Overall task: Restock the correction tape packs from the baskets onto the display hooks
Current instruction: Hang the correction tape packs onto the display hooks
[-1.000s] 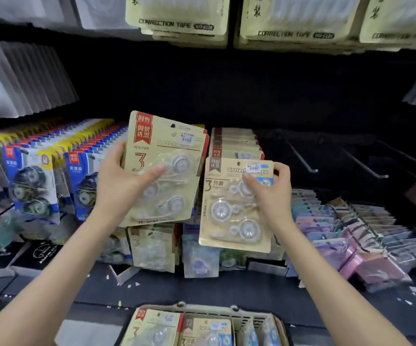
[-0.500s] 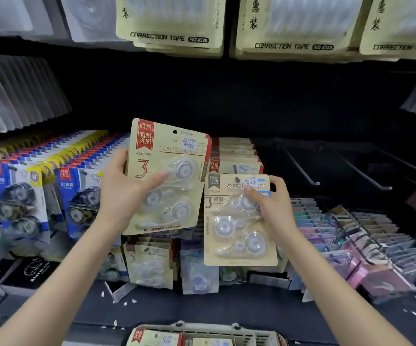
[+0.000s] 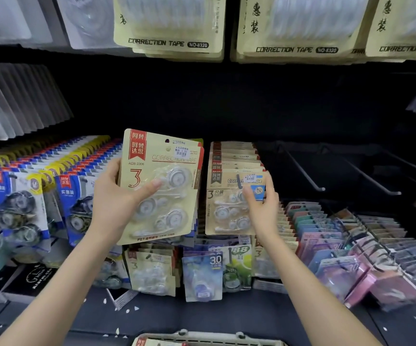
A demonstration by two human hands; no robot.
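My left hand (image 3: 117,203) grips a large beige correction tape pack (image 3: 167,196) marked with a red "3", held upright in front of the display, thumb across its front. My right hand (image 3: 261,208) pinches the right edge of a smaller beige three-piece pack (image 3: 224,213). This pack hangs at the front of a row of matching packs (image 3: 234,156), and a dark hook tip (image 3: 238,181) pokes through its top. A basket (image 3: 202,339) holding more packs shows only its rim at the bottom edge.
Two bare metal hooks (image 3: 306,171) (image 3: 374,181) stick out to the right. Blue packs (image 3: 77,196) hang on the left and pink and purple packs (image 3: 339,245) at lower right. Big beige packs (image 3: 172,28) hang overhead. Smaller packs (image 3: 202,275) hang below.
My right hand lifted the smaller pack up and back onto the hook at the front of its row. The left hand kept its pack. The view tilted up, so the basket dropped almost out of sight.
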